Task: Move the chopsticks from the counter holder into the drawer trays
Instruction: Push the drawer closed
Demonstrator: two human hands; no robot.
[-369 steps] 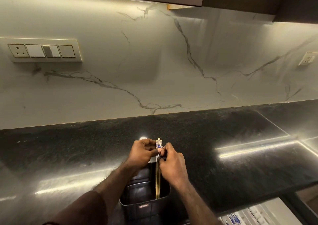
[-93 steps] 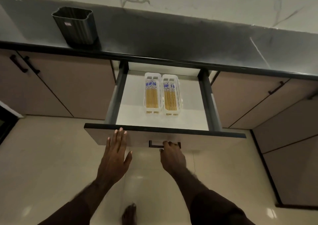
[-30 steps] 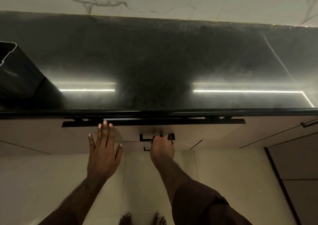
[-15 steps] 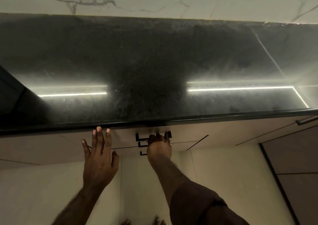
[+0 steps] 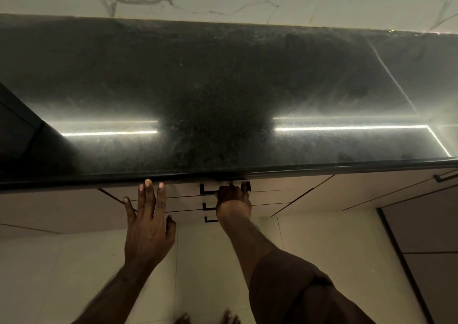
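Two hands meet the top drawer front, which sits flush under the bench edge. We judge the step in hand to be seating this drawer fully: we would press evenly and straight inward on both sides, so the front does not skew, and ease off once it meets the cabinet face. The left hand lies flat, fingers straight and spread, fingertips on the front just below the bench edge; its grip has hold of nothing. The right hand curls over the black drawer handle, knuckles toward us, forearm reaching steeply forward. We see no chopsticks and no trays; we judge them shut inside. A dark holder wall shows at far left, its contents hidden.
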